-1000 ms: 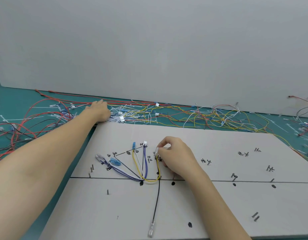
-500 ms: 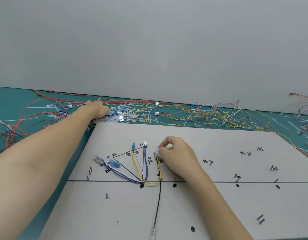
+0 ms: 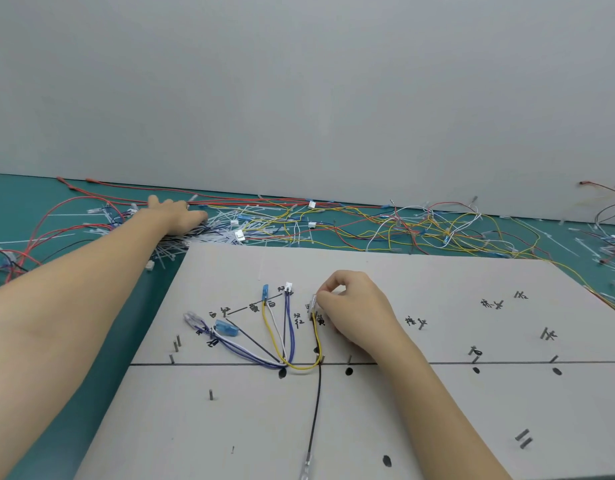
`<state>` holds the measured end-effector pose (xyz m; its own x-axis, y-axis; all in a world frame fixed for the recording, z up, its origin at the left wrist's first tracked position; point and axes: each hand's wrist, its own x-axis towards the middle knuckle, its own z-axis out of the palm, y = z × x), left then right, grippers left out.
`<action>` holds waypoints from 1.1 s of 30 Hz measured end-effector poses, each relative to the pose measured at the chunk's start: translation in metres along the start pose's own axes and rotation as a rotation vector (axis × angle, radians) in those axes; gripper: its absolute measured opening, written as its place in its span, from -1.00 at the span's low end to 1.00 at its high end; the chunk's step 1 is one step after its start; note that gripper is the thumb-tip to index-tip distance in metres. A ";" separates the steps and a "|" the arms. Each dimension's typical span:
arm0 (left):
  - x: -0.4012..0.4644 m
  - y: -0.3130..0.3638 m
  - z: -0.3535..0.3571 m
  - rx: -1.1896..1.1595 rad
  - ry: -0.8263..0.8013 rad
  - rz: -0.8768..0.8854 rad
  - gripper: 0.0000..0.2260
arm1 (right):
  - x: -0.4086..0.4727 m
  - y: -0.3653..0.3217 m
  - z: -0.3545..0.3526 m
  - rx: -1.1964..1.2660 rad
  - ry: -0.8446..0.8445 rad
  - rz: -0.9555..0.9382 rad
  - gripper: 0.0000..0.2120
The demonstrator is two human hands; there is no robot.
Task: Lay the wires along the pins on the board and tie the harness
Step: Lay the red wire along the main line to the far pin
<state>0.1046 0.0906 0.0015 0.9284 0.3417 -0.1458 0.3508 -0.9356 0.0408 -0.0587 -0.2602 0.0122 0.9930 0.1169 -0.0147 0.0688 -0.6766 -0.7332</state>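
Right now I see yellow, white, blue and black wires (image 3: pixel 285 344) fanning from pins (image 3: pixel 176 344) near the board (image 3: pixel 437 403) middle line. My right hand (image 3: pixel 354 310) pinches the yellow wire's clear connector (image 3: pixel 313 301); my left hand (image 3: pixel 176 216) lies flat, fingers straight, on cable ties (image 3: pixel 195 237) beyond the board's far-left corner. Board right half lies bare.

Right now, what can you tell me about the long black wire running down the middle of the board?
The thin black insulated wire lies flat on the pale grey board. It runs almost straight from the pin at the drawn line down toward the near edge, ending in a clear-sleeved terminal. Its upper part runs beside a yellow wire toward the right hand, which pinches the clear connector there.
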 end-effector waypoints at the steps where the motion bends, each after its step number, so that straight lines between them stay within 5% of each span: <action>1: 0.000 -0.002 0.001 -0.006 0.004 -0.002 -0.33 | 0.000 0.000 0.000 -0.006 0.001 -0.004 -0.91; 11: 0.000 -0.005 0.002 -0.259 0.323 -0.060 -0.76 | 0.001 0.000 0.001 -0.026 0.009 -0.015 -0.92; 15: -0.003 -0.007 -0.005 -0.338 0.260 0.013 -0.89 | 0.001 0.001 0.001 -0.025 0.011 -0.019 -0.92; 21: -0.014 -0.009 -0.008 -0.355 0.201 0.113 -0.87 | 0.000 0.000 0.002 -0.030 0.012 -0.017 -0.92; 26: -0.018 0.004 -0.004 -0.218 0.324 -0.025 -0.83 | -0.001 -0.001 0.001 -0.025 0.001 -0.011 -0.92; 30: -0.024 0.017 -0.026 -0.494 0.579 -0.043 -0.76 | -0.002 -0.002 -0.001 -0.014 -0.009 -0.001 -0.92; 33: -0.030 0.031 -0.052 -1.192 0.567 -0.007 -0.86 | -0.004 -0.004 0.000 0.009 -0.008 0.014 -0.90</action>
<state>0.0939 0.0563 0.0589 0.7462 0.6086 0.2698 -0.0229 -0.3816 0.9240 -0.0630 -0.2579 0.0158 0.9931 0.1134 -0.0299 0.0544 -0.6713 -0.7392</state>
